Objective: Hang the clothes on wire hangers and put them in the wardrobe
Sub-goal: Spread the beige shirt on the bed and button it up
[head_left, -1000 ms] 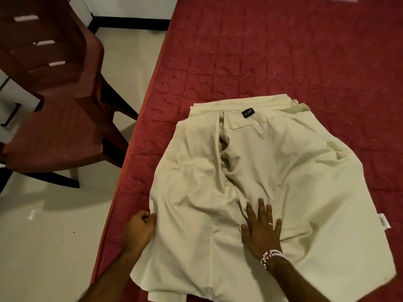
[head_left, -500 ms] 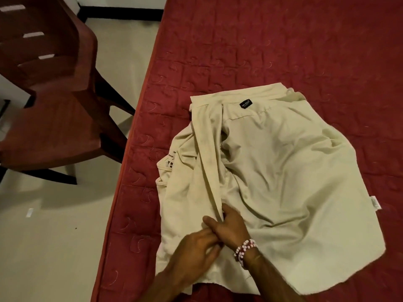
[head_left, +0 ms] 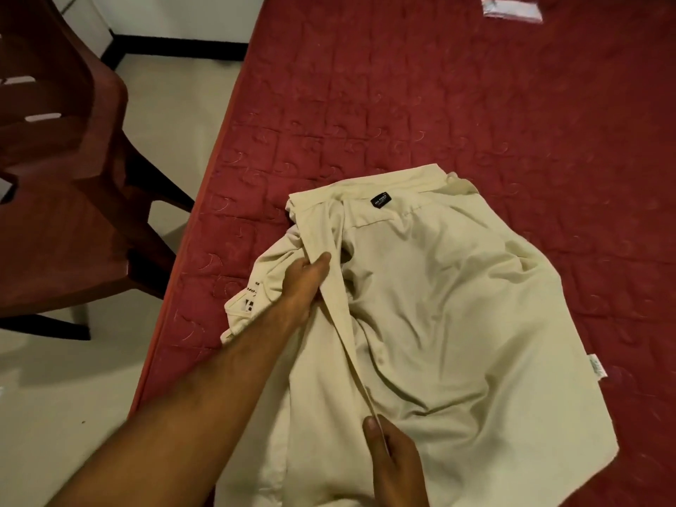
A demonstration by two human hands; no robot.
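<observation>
Clutching front edge of cream shirt [head_left: 457, 323] with left grip [head_left: 307, 283], fingers curled round it; pinching same edge lower down with right grip [head_left: 395, 459]. Lying open, inside up, on red bed [head_left: 439, 104] near its side. Soft, light, floppy; probably best held at collar [head_left: 402, 184] and shoulders.
</observation>
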